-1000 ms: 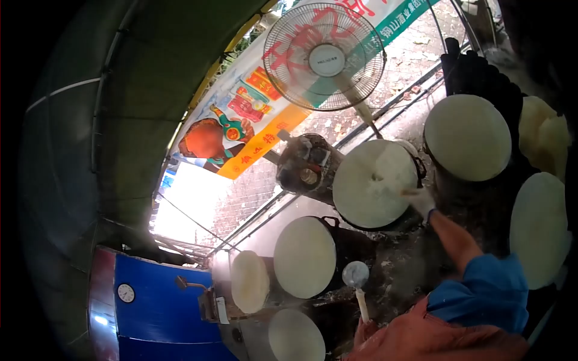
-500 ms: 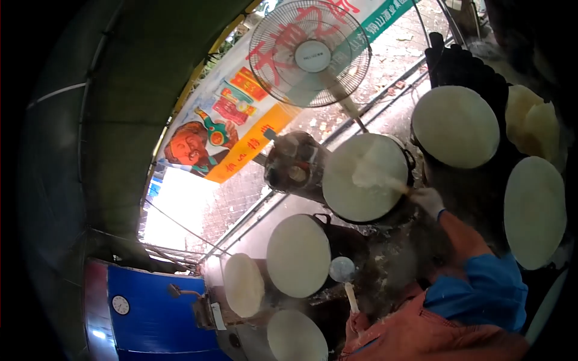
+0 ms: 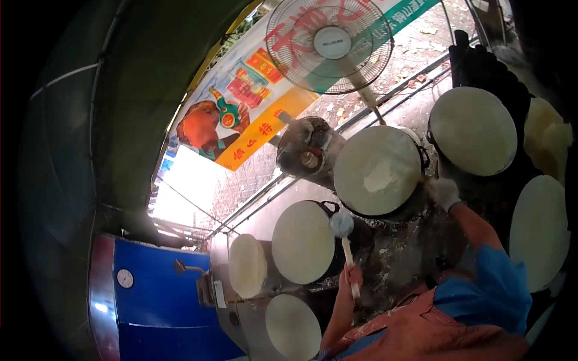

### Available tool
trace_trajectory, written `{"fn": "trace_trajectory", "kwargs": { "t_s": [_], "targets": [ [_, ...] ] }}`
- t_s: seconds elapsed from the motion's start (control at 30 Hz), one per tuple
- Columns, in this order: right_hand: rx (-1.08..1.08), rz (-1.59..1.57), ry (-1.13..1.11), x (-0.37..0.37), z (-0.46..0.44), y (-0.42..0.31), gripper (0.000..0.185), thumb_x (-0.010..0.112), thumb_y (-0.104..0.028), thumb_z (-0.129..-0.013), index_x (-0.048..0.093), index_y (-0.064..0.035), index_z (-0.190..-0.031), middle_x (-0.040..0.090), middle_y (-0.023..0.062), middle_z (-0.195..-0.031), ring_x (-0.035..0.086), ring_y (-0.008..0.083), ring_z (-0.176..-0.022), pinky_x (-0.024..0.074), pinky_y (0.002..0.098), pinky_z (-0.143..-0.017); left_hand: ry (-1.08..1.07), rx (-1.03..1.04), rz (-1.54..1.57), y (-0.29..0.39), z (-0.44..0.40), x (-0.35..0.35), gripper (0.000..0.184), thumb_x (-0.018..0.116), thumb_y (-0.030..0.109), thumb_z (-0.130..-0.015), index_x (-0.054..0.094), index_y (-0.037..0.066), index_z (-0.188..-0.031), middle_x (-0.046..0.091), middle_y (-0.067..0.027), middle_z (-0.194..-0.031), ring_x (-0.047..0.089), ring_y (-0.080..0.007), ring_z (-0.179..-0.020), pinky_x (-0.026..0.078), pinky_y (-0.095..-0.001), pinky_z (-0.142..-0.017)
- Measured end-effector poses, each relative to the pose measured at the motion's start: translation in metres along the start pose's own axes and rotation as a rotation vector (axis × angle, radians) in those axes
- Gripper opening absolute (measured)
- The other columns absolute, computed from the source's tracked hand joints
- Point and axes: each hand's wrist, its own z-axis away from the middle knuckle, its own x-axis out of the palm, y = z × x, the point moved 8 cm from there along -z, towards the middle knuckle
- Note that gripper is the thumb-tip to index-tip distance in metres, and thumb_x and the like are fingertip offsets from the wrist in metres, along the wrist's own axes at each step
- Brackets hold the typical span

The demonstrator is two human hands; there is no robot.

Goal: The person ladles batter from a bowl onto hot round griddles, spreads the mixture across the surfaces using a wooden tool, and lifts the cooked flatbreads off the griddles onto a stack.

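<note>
My right hand (image 3: pixel 444 194), in a pale glove, is closed around a short wooden handle (image 3: pixel 424 179) at the near rim of a large round pan (image 3: pixel 385 207). A pale layer of batter (image 3: pixel 361 162) covers this pan, with a whiter, glossy patch near its middle. What is at the handle's far end is blurred. My left hand (image 3: pixel 353 275) is closed around the light handle of a ladle (image 3: pixel 341 224). The ladle's round bowl hangs beside the rim of another pan (image 3: pixel 303 242) bearing a pale round sheet.
More pale round sheets lie on pans at the right (image 3: pixel 474 131) and lower left (image 3: pixel 293 328). A metal pot (image 3: pixel 306 150) stands past the middle pan. A standing fan (image 3: pixel 332 43) and a banner (image 3: pixel 247 147) are beyond. Folded flatbreads (image 3: pixel 546 139) lie far right.
My left hand has risen with the ladle, bringing its bowl to the pan's rim. My right hand has drawn the handle back towards the rim. The view has shifted slightly.
</note>
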Motion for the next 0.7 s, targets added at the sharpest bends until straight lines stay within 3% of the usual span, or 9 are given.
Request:
{"fn": "trace_trajectory", "kwargs": {
  "t_s": [0.1, 0.13, 0.2, 0.3, 0.4, 0.5, 0.57, 0.63, 0.7],
  "targets": [
    [-0.061, -0.101, -0.084, -0.010, 0.017, 0.004, 0.021, 0.057, -0.036, -0.082, 0.063, -0.0160, -0.076, 0.062, 0.0121, -0.067, 0.061, 0.0283, -0.060, 0.0478, 0.0409, -0.054, 0.085, 0.130, -0.068, 0.021, -0.040, 0.042, 0.031, 0.046, 0.017, -0.092, 0.031, 0.013, -0.066, 0.028, 0.0028, -0.053, 0.029, -0.0088, -0.040, 0.024, -0.0254, -0.037],
    [0.022, -0.083, -0.055, -0.010, 0.017, 0.024, 0.023, 0.055, -0.037, -0.083, 0.063, -0.0157, -0.078, 0.062, 0.0108, -0.068, 0.061, 0.0285, -0.060, 0.0477, 0.0410, -0.054, 0.059, 0.142, -0.198, 0.017, -0.034, 0.094, 0.031, 0.049, 0.017, -0.091, 0.032, 0.014, -0.066, 0.030, 0.0028, -0.053, 0.029, -0.0089, -0.039, 0.023, -0.0258, -0.037],
    [0.157, -0.097, 0.020, -0.004, 0.028, 0.047, 0.024, 0.054, -0.036, -0.084, 0.063, -0.0136, -0.078, 0.061, 0.0114, -0.066, 0.061, 0.0292, -0.059, 0.0478, 0.0404, -0.054, 0.123, 0.183, -0.288, 0.026, -0.070, 0.079, 0.019, 0.052, 0.013, -0.088, 0.035, 0.016, -0.079, 0.031, 0.0028, -0.054, 0.031, -0.0091, -0.039, 0.025, -0.0274, -0.036],
    [0.070, 0.083, -0.062, -0.013, 0.085, -0.016, 0.022, 0.055, -0.033, -0.083, 0.065, -0.0134, -0.082, 0.061, 0.0138, -0.067, 0.061, 0.0294, -0.059, 0.0481, 0.0415, -0.055, 0.287, 0.281, -0.393, 0.018, -0.093, 0.091, 0.021, 0.052, 0.006, -0.084, 0.034, 0.016, -0.090, 0.032, 0.0009, -0.058, 0.032, -0.0099, -0.040, 0.026, -0.0268, -0.035],
    [0.089, -0.349, 0.026, -0.005, 0.113, -0.061, 0.018, 0.060, -0.032, -0.080, 0.067, -0.0153, -0.083, 0.059, 0.0120, -0.065, 0.059, 0.0300, -0.059, 0.0466, 0.0422, -0.056, 0.168, 0.156, -0.234, -0.011, -0.133, 0.081, 0.020, 0.053, 0.010, -0.086, 0.034, 0.013, -0.080, 0.029, 0.0019, -0.056, 0.029, -0.0095, -0.040, 0.027, -0.0268, -0.037],
    [0.141, -0.468, 0.075, -0.047, 0.122, -0.070, 0.012, 0.065, -0.027, -0.078, 0.069, -0.0171, -0.083, 0.057, 0.0103, -0.061, 0.058, 0.0296, -0.058, 0.0450, 0.0411, -0.054, -0.054, 0.048, -0.226, -0.009, -0.052, 0.109, 0.023, 0.055, 0.022, -0.090, 0.036, 0.015, -0.078, 0.029, 0.0027, -0.052, 0.030, -0.0087, -0.039, 0.026, -0.0250, -0.038],
    [-0.030, -0.317, 0.277, -0.083, 0.141, -0.071, 0.017, 0.065, -0.024, -0.077, 0.069, -0.0183, -0.092, 0.056, 0.0097, -0.060, 0.057, 0.0298, -0.057, 0.0445, 0.0407, -0.052, 0.250, 0.242, -0.418, -0.011, 0.005, 0.073, 0.018, 0.055, 0.025, -0.091, 0.040, 0.015, -0.091, 0.029, 0.0036, -0.050, 0.032, -0.0081, -0.038, 0.025, -0.0244, -0.035],
    [-0.018, -0.256, 0.188, -0.057, 0.154, -0.063, 0.023, 0.066, -0.022, -0.076, 0.068, -0.0167, -0.099, 0.057, 0.0103, -0.061, 0.056, 0.0299, -0.056, 0.0440, 0.0399, -0.051, 0.329, -0.061, -0.358, -0.047, 0.016, 0.033, 0.032, 0.047, 0.042, -0.093, 0.039, 0.019, -0.072, 0.024, 0.0052, -0.046, 0.023, -0.0074, -0.032, 0.021, -0.0247, -0.032],
    [0.013, -0.244, 0.166, -0.050, 0.184, -0.058, 0.024, 0.065, -0.023, -0.075, 0.067, -0.0151, -0.097, 0.058, 0.0112, -0.065, 0.056, 0.0295, -0.058, 0.0444, 0.0400, -0.053, 0.130, -0.109, -0.245, -0.054, 0.015, 0.068, 0.017, 0.044, 0.031, -0.096, 0.046, 0.015, -0.092, 0.031, 0.0029, -0.055, 0.028, -0.0069, -0.037, 0.027, -0.0246, -0.032]
  ]
}}
